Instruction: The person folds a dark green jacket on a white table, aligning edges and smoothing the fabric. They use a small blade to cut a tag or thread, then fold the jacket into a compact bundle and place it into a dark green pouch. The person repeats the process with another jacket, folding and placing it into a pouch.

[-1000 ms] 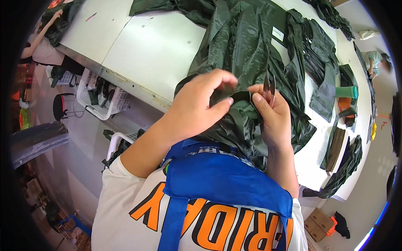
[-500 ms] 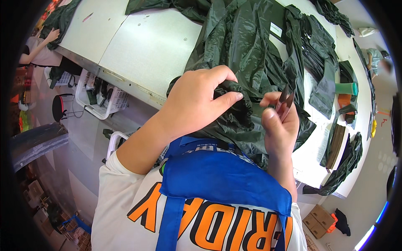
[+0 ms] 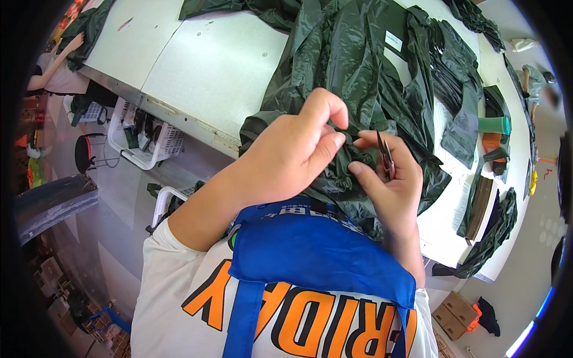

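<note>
A shiny dark green garment (image 3: 340, 59) lies bunched over the table in front of me, its near part hanging against my blue apron. My left hand (image 3: 292, 143) is over its near left part, fingers curled with the thumb close to the index finger. Whatever it pinches is hidden. My right hand (image 3: 394, 185) holds a small pair of thread snips (image 3: 387, 158) in its palm, blades pointing up. The right thumb and index finger are at a gathered fold of the garment, close to the left thumb.
More dark green garments (image 3: 456, 89) lie to the right, beside a green roll (image 3: 493, 125). White plastic baskets (image 3: 143, 149) with dark pieces stand below the table (image 3: 209, 65) at left. Another person's arm (image 3: 59, 56) is at the far left; a further person is at the far right.
My left index finger has lifted and the left hand has turned slightly. My right hand has moved left toward it, the snips now upright. The gathered fold has shifted between the hands.
</note>
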The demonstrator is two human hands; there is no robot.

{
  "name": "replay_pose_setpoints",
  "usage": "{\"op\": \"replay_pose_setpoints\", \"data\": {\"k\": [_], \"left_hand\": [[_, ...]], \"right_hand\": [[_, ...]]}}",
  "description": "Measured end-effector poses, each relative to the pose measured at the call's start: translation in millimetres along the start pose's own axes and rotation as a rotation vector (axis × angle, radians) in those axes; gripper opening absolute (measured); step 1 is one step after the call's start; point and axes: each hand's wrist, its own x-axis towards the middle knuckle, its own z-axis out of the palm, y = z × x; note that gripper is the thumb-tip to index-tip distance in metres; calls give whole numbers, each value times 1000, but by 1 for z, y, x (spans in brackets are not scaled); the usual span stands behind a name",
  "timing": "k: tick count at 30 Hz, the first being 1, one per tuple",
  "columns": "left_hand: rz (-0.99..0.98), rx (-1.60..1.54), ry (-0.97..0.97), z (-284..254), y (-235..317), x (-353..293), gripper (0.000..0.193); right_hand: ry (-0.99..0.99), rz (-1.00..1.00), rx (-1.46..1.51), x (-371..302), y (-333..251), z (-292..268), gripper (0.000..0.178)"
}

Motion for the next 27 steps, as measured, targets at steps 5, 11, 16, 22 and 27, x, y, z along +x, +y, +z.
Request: {"op": "replay_pose_setpoints", "data": {"k": [5,11,16,22,27], "left_hand": [[263,440,57,-1,14,0,34],[276,757,259,6,19,-10,37],[180,669,293,9,8,-10,26],[-195,-538,176,-1,-1,-9,29],[-245,-945,67,1,-9,-11,22]], "right_hand": [[42,102,164,0,5,0,11],[131,100,184,1,-6,9,8],[88,102,260,0,1,10,9],[40,160,364,-1,11,9,11],[36,170,326,-1,17,13,11]]}}
